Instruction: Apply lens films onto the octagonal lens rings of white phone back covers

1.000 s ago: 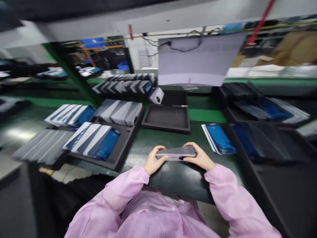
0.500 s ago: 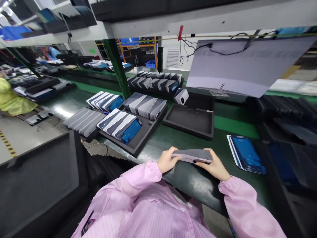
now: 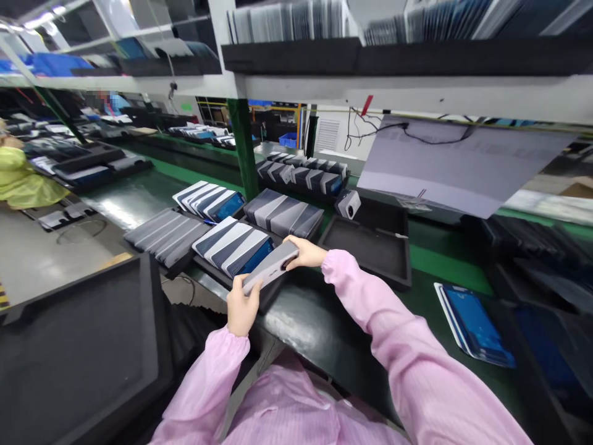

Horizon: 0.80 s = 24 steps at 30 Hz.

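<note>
Both my hands grip a stack of grey phone frames (image 3: 270, 267). My left hand (image 3: 241, 307) is closed on its near end and my right hand (image 3: 303, 252) on its far end. The stack hangs tilted over the right edge of a black foam tray (image 3: 217, 273) that carries rows of overlapping grey and blue-filmed frames (image 3: 234, 245). Pink sleeves cover both my arms.
An empty black tray (image 3: 370, 253) lies beyond my right arm, with a small white camera (image 3: 348, 203) behind it. A few blue-filmed frames (image 3: 475, 322) lie at the right. A large black tray (image 3: 78, 352) stands at lower left. A person in yellow (image 3: 23, 179) works far left.
My hands have carried the stack of frames from in front of my chest leftward and away, to the loaded tray. My view has swung left and upward.
</note>
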Each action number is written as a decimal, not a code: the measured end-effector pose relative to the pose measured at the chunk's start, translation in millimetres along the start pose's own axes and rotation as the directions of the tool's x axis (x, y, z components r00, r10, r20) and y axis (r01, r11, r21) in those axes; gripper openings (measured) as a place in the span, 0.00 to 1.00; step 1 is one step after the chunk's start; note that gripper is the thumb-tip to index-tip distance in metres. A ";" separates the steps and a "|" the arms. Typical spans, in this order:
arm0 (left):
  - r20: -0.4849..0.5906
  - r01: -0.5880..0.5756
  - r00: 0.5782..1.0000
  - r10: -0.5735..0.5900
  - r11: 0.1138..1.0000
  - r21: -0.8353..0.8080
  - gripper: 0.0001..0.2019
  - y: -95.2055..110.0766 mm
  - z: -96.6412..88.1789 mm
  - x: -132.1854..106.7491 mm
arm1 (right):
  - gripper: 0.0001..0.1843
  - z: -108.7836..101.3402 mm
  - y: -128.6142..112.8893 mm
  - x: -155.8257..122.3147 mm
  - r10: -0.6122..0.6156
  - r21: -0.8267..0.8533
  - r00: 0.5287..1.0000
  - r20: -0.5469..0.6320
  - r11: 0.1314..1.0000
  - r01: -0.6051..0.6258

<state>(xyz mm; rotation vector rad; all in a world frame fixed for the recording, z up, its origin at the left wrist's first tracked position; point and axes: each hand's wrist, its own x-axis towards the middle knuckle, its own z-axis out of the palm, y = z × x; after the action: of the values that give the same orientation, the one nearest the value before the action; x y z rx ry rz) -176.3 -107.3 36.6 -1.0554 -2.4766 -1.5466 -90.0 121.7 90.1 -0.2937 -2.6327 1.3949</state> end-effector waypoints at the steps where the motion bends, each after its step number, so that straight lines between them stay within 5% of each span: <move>1: -0.013 0.007 1.000 -0.006 1.000 0.020 0.13 -6.4 1.8 3.6 | 0.33 2.0 2.5 14.5 0.005 -0.022 1.000 0.027 1.000 -0.004; 8: -0.006 -0.080 0.997 0.081 0.992 0.092 0.12 -17.8 7.7 20.0 | 0.33 -0.7 16.9 62.8 0.091 -0.132 0.980 0.176 0.989 -0.068; 13: -0.018 -0.091 0.994 0.106 0.918 0.386 0.12 -10.9 8.5 17.3 | 0.33 -10.2 21.3 76.0 0.173 -0.191 0.957 0.232 0.973 -0.130; 21: 0.014 -0.073 0.997 0.073 0.918 0.389 0.30 -14.9 16.1 13.8 | 0.58 17.7 31.5 64.8 0.114 -0.233 0.993 -0.009 0.966 -0.113; 24: 0.072 -0.077 0.996 0.053 0.917 0.392 0.29 -17.2 18.2 15.3 | 0.58 23.5 33.8 53.5 0.075 -0.163 0.995 -0.069 0.983 -0.086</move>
<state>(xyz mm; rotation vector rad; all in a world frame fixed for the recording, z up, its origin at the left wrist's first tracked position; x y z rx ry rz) -192.1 -89.4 19.6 -1.1079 -2.6029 -0.9453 -143.6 134.3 51.0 -0.4609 -2.7169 1.1690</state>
